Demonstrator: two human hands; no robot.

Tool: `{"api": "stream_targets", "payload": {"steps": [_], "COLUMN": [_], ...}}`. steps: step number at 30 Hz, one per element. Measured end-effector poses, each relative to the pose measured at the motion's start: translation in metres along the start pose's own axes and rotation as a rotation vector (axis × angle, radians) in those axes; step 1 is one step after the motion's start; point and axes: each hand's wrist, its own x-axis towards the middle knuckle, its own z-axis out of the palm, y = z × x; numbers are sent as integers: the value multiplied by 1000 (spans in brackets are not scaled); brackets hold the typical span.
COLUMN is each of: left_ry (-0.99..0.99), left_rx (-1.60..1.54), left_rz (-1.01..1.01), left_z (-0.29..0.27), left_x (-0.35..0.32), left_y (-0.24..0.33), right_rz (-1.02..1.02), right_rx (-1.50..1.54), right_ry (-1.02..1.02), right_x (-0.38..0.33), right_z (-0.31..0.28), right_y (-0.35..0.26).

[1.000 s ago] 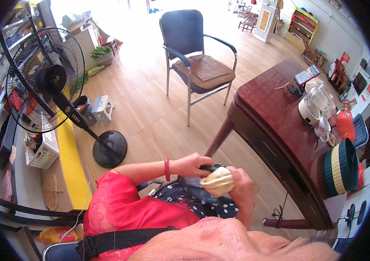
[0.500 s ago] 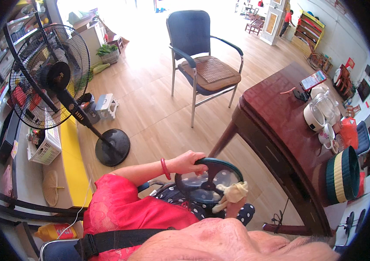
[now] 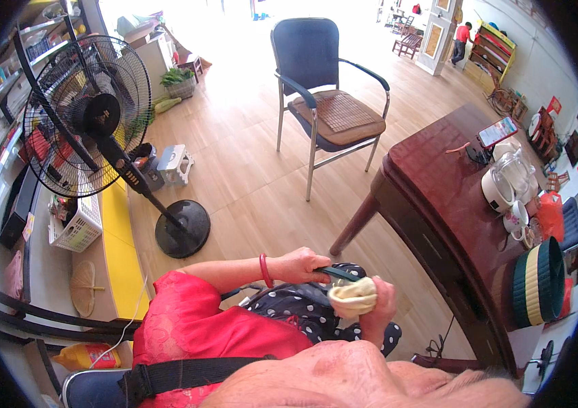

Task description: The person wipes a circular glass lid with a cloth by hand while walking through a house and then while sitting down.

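Note:
My left hand [image 3: 302,265], with a red bangle at its wrist, is closed on a round piece with a dark green rim [image 3: 340,273]. The piece is tipped so that little more than a strip of its edge shows above my lap. In my right hand [image 3: 380,309] is a bunched cream cloth [image 3: 353,298], just beside the rim. The cloth covers the near side of the piece, so I cannot tell whether the two touch. Below both hands lie my dark trousers with white dots [image 3: 289,311].
A dark red wooden table [image 3: 432,163] stands at my right, bearing a phone [image 3: 498,132], a white appliance [image 3: 498,190], cups and a green-and-cream round container [image 3: 534,282]. Ahead is a blue armchair [image 3: 306,54]. At left are a standing fan [image 3: 102,115] and a white stool [image 3: 176,164].
The round piece has turned from showing its see-through, spoked face to nearly edge-on. My right hand has risen with the cloth. The view has shifted slightly.

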Motion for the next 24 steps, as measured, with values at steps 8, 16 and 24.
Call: {"api": "stream_targets", "payload": {"steps": [8, 16, 24], "left_ry": [107, -32, 79], "left_rx": [-311, -87, -250], "left_rz": [-169, -55, -199], "left_z": [3, -11, -10], "left_x": [12, 9, -4], "left_y": [-16, 11, -20], "right_rz": [552, 82, 470], "right_rx": [531, 163, 420], "right_ry": [340, -212, 58], "right_x": [-105, 22, -24], "right_z": [63, -17, 30], "right_y": [107, 3, 42]}}
